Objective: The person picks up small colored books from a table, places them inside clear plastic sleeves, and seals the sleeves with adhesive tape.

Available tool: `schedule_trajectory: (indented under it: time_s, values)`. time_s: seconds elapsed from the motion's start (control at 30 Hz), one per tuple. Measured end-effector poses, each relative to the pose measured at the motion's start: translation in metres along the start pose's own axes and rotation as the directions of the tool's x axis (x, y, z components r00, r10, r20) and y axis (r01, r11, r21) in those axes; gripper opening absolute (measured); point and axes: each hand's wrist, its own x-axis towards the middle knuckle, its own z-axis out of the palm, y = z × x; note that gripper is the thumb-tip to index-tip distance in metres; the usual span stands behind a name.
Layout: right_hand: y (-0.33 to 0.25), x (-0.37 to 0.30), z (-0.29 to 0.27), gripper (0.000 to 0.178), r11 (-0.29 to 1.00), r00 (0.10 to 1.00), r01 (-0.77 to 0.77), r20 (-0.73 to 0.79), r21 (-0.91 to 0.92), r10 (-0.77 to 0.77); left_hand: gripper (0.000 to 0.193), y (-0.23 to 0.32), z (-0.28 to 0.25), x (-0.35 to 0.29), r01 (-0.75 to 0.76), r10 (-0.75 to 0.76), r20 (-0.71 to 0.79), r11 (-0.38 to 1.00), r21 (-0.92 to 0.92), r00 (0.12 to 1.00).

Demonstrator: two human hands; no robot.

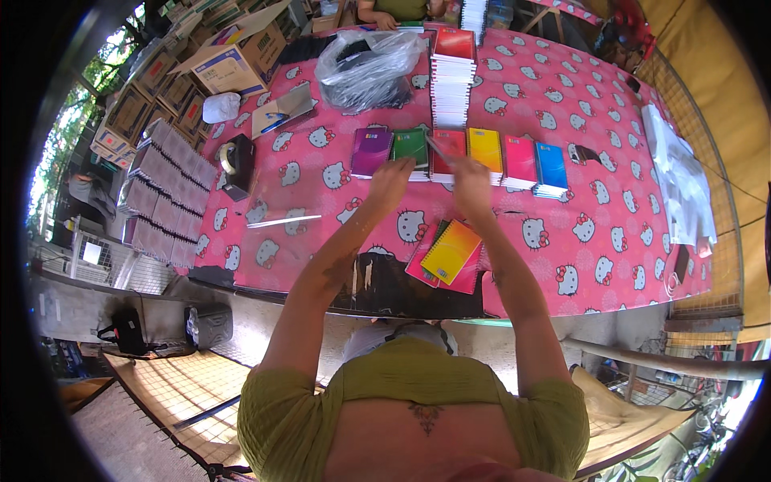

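Observation:
A row of small spiral notebooks lies in stacks across the table: a purple notebook (370, 149), a green notebook (410, 145), a red notebook (451, 143), a yellow notebook (484, 148), a pink notebook (520, 157) and a blue notebook (551, 164). My left hand (391, 180) is closed at the near edge of the green one. My right hand (471, 178) pinches the near side of the red one, its fingertips slightly blurred; a thin slanting edge shows beside them. Between my forearms, a yellow-orange notebook (451, 252) tops a fanned pile with green and pink ones beneath.
Behind the row rises a tall red-topped notebook stack (454, 45). A clear plastic bag (365, 72), a tape dispenser (238, 166) and an open carton (237, 60) are to the left. Grey notebook stacks (161, 193) stand at the left edge. Another person (399, 10) sits across the table.

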Motion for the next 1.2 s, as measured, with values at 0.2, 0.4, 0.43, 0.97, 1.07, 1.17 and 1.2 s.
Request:
schedule_trajectory:
  time_s: [0.2,0.4,0.43,0.97,1.07,1.17,1.2]
  values:
    - [0.028,-0.115,-0.058,0.027,0.832,0.995,-0.089,0.01,0.547,0.1,0.019,0.081,-0.128,0.043,0.074,-0.078,-0.011,0.97,-0.232,0.997]
    - [0.034,-0.175,-0.014,0.033,0.694,0.933,-0.294,0.04,0.657,0.357,0.048,0.154,-0.02,-0.005,0.162,-0.015,0.449,0.943,-0.292,0.893]
    - [0.034,-0.181,-0.017,0.035,0.654,0.891,-0.315,-0.024,0.688,0.454,0.047,0.151,-0.016,-0.003,0.264,-0.095,0.408,0.886,-0.381,0.908]
    - [-0.032,-0.181,-0.02,0.068,0.336,0.665,-0.616,0.24,0.713,0.707,0.027,-0.001,-0.12,0.051,0.301,-0.163,0.317,0.836,-0.459,0.934]
    - [-0.028,-0.172,-0.024,0.063,0.102,0.618,-0.591,0.368,0.8,0.694,0.023,0.074,-0.136,0.064,-0.107,0.366,0.694,0.916,-0.387,0.62]
    - [-0.022,-0.17,-0.021,0.065,-0.005,0.589,-0.614,0.463,0.789,0.663,0.039,0.129,-0.071,0.011,-0.583,0.596,0.544,0.781,-0.223,0.59]
    - [-0.026,-0.169,-0.029,0.065,-0.032,0.57,-0.615,0.472,0.788,0.672,0.04,0.133,-0.065,-0.001,-0.507,0.573,0.419,0.819,-0.267,0.704]
